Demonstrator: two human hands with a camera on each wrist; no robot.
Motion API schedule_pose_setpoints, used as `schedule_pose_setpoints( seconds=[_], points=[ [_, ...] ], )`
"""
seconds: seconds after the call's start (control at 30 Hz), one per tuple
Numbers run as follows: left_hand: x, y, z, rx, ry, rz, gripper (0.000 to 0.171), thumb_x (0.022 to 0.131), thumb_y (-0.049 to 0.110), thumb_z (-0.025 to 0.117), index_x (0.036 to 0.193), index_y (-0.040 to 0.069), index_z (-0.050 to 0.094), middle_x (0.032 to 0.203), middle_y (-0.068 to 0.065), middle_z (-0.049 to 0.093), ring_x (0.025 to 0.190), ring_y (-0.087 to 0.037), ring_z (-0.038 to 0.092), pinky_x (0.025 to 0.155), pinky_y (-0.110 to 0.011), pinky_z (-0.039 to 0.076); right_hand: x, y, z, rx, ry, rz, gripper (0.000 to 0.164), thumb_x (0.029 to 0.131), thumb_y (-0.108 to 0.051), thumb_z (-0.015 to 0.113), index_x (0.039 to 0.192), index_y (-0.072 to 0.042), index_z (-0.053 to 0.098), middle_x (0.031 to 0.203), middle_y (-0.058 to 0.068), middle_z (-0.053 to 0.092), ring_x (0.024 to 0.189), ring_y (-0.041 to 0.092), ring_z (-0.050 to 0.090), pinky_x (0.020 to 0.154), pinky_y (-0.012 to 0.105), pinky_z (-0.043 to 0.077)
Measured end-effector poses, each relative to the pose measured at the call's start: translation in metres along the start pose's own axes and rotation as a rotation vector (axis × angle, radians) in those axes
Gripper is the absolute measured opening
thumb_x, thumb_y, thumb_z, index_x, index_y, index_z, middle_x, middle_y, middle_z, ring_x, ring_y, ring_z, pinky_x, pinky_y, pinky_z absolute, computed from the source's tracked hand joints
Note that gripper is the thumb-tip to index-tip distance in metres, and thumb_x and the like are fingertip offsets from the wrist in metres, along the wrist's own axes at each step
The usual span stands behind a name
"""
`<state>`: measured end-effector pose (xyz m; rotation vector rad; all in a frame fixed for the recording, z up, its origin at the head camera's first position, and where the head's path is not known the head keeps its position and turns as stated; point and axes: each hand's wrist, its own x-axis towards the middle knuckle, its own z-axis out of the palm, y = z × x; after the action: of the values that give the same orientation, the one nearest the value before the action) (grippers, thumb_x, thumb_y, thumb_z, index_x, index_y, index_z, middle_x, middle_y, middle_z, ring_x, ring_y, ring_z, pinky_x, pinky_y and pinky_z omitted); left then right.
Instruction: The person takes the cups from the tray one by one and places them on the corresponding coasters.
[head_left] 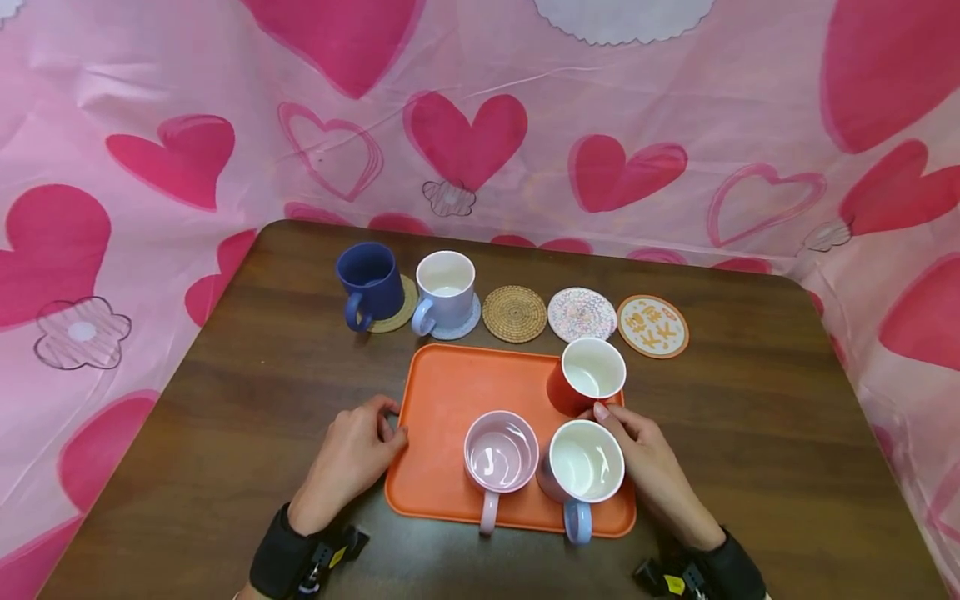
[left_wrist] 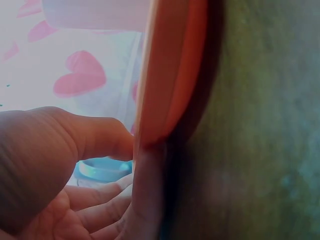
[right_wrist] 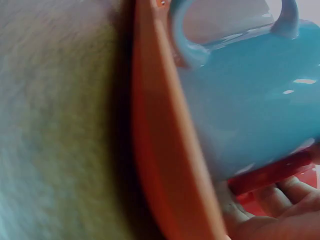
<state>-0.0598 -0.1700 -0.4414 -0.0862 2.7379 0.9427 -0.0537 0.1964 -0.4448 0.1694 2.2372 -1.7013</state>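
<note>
My left hand [head_left: 352,450] pinches the left rim of an orange tray [head_left: 442,383]; the left wrist view shows the thumb [left_wrist: 107,137] against the tray edge [left_wrist: 170,75]. At the tray's right side, my right hand [head_left: 652,454] holds a red mug [head_left: 566,392] with a white inside by its red handle [right_wrist: 272,172]. Nearer me on the tray stand a pink mug [head_left: 501,454] and a light blue mug [head_left: 558,475], their handles toward me. The light blue mug [right_wrist: 260,100] partly hides the red one in the right wrist view.
Behind the tray is a row of round coasters. A dark blue mug [head_left: 375,283] and a pale blue mug [head_left: 447,304] stand on the left two. A woven coaster [head_left: 515,314], a speckled one [head_left: 582,313] and an orange-rimmed one [head_left: 653,326] lie to their right.
</note>
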Motion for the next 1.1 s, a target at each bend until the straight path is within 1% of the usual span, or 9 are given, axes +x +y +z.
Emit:
schedule_pose_setpoints(
  seconds=[0.1, 0.23, 0.27, 0.33, 0.5, 0.6, 0.73, 0.93, 1.1],
  points=[
    [0.0003, -0.0005, 0.0002, -0.008, -0.012, -0.007, 0.029, 0.084, 0.017, 0.068, 0.110, 0.007, 0.062, 0.067, 0.000, 0.056, 0.054, -0.012, 0.050, 0.051, -0.025, 0.039, 0.0021, 0.0010, 0.0009, -0.051, 0.040, -0.008, 0.045, 0.097, -0.049, 0.051, 0.109, -0.010, 0.069, 0.101, 0.004, 0.068, 0.097, 0.018, 0.059, 0.083, 0.026, 0.051],
    [-0.0002, 0.0005, -0.0008, -0.013, -0.011, -0.004, 0.029, 0.084, 0.017, 0.068, 0.111, 0.007, 0.061, 0.068, 0.000, 0.056, 0.054, -0.013, 0.050, 0.051, -0.025, 0.039, 0.0024, -0.0012, 0.0004, -0.142, 0.148, -0.062, 0.037, 0.093, -0.048, 0.059, 0.098, -0.013, 0.070, 0.087, 0.004, 0.066, 0.086, 0.019, 0.057, 0.074, 0.027, 0.048],
    [-0.0002, 0.0004, -0.0008, -0.012, -0.011, -0.003, 0.029, 0.084, 0.017, 0.068, 0.111, 0.007, 0.061, 0.068, 0.000, 0.056, 0.054, -0.013, 0.050, 0.051, -0.025, 0.039, 0.0020, -0.0016, 0.0005, -0.143, 0.157, -0.068, 0.036, 0.093, -0.047, 0.060, 0.096, -0.013, 0.070, 0.085, 0.003, 0.065, 0.084, 0.019, 0.057, 0.072, 0.027, 0.048],
    [-0.0005, 0.0007, -0.0012, -0.014, -0.013, -0.006, 0.030, 0.085, 0.018, 0.068, 0.111, 0.007, 0.061, 0.069, 0.000, 0.056, 0.055, -0.013, 0.050, 0.051, -0.025, 0.040, 0.0017, -0.0019, 0.0005, -0.115, 0.143, -0.079, 0.036, 0.094, -0.045, 0.059, 0.096, -0.010, 0.069, 0.084, 0.003, 0.064, 0.084, 0.019, 0.056, 0.072, 0.027, 0.048],
    [-0.0008, 0.0010, -0.0017, -0.022, -0.023, -0.004, 0.030, 0.085, 0.017, 0.067, 0.112, 0.007, 0.060, 0.070, -0.001, 0.056, 0.055, -0.013, 0.050, 0.051, -0.025, 0.040, 0.0013, 0.0003, 0.0023, -0.028, 0.087, -0.119, 0.041, 0.101, -0.038, 0.049, 0.101, -0.002, 0.068, 0.088, -0.004, 0.069, 0.086, 0.014, 0.060, 0.077, 0.023, 0.052],
    [-0.0017, 0.0005, -0.0019, -0.026, -0.030, -0.003, 0.029, 0.086, 0.017, 0.067, 0.112, 0.006, 0.060, 0.070, -0.001, 0.056, 0.055, -0.013, 0.050, 0.051, -0.025, 0.040, 0.0020, 0.0027, 0.0045, 0.006, 0.112, -0.174, 0.040, 0.103, -0.032, 0.046, 0.098, 0.002, 0.065, 0.086, -0.005, 0.066, 0.084, 0.012, 0.059, 0.077, 0.021, 0.051],
    [-0.0035, -0.0006, -0.0021, -0.015, -0.022, 0.005, 0.028, 0.086, 0.018, 0.067, 0.111, 0.007, 0.060, 0.068, 0.000, 0.056, 0.054, -0.012, 0.050, 0.051, -0.025, 0.040, 0.0053, 0.0046, 0.0056, 0.037, 0.125, -0.225, 0.038, 0.105, -0.027, 0.042, 0.091, 0.004, 0.058, 0.080, -0.002, 0.056, 0.078, 0.013, 0.052, 0.071, 0.021, 0.045],
    [-0.0042, -0.0019, -0.0015, -0.005, -0.018, 0.011, 0.028, 0.087, 0.019, 0.067, 0.111, 0.006, 0.060, 0.067, 0.001, 0.055, 0.053, -0.012, 0.049, 0.050, -0.024, 0.039, 0.0080, 0.0053, 0.0077, 0.090, 0.140, -0.250, 0.037, 0.105, -0.020, 0.039, 0.084, 0.009, 0.049, 0.070, -0.002, 0.046, 0.066, 0.011, 0.044, 0.062, 0.024, 0.038],
    [-0.0034, 0.0010, -0.0011, -0.007, -0.012, 0.026, 0.028, 0.087, 0.017, 0.067, 0.111, 0.005, 0.061, 0.067, 0.001, 0.055, 0.053, -0.012, 0.049, 0.050, -0.024, 0.038, 0.0084, 0.0066, 0.0079, 0.119, 0.187, -0.277, 0.037, 0.105, -0.015, 0.038, 0.081, 0.011, 0.046, 0.068, 0.005, 0.044, 0.063, 0.010, 0.044, 0.061, 0.024, 0.038]
  ],
)
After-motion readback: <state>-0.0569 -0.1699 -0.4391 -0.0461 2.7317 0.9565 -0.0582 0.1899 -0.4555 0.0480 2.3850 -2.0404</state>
